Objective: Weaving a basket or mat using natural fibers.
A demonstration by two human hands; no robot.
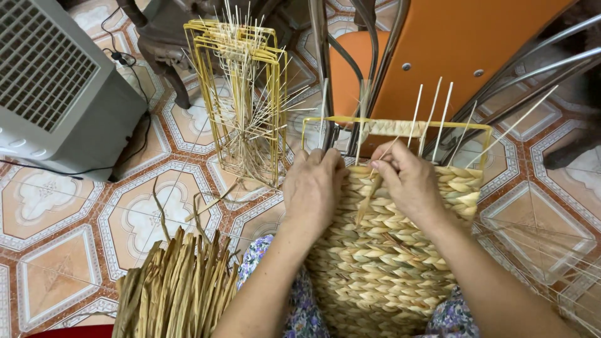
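A half-woven straw basket lies on my lap, its braided rows built on a yellow wire frame with thin pale spokes sticking up. My left hand grips the basket's upper left edge. My right hand pinches a flat straw strand at the top row, next to the spokes.
A bundle of dried straw strips lies at the lower left. Empty yellow wire frames with loose sticks stand on the patterned tile floor. A grey fan unit sits at the left; an orange metal-legged chair stands behind the basket.
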